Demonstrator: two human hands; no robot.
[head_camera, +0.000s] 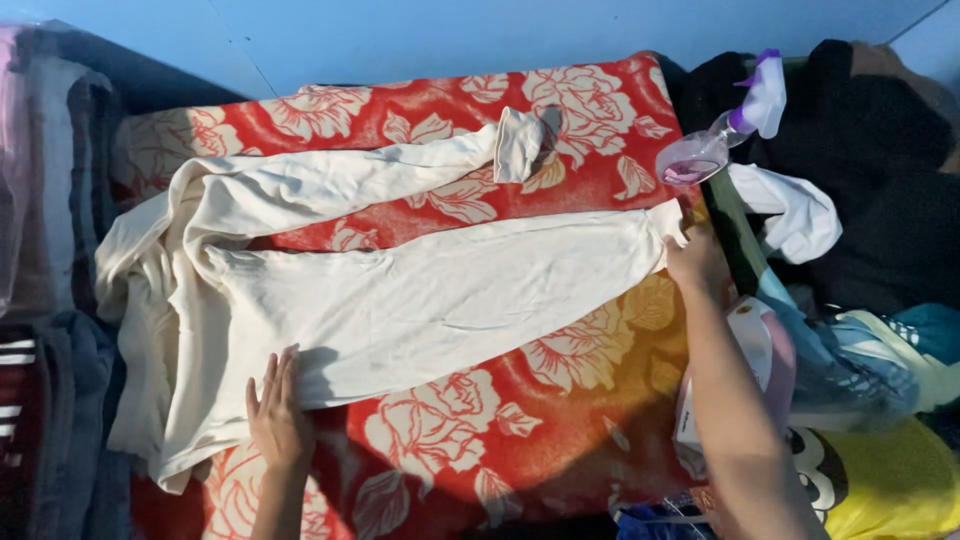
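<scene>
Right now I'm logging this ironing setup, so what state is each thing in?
cream trousers: spread flat, legs apart, upper leg's cuff folded back
left hand: open, flat on the trousers' lower edge
right hand: gripping the lower leg's cuff
floral red cloth: spread under the trousers
spray bottle: lying tilted, little liquid inside
white cloth: crumpled
iron: partly hidden behind the right arm

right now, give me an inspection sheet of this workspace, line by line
surface: red blanket with pale flower print, spread flat
job's things: cream trousers laid out lengthwise, one leg angled away
clutter: spray bottle with purple top, white iron, white cloth, dark clothes pile, folded stack opposite
hands: left hand flat on the trousers' lower edge; right hand at the cuff, grip unclear
cables: nothing seen
surroundings: blue wall
</scene>
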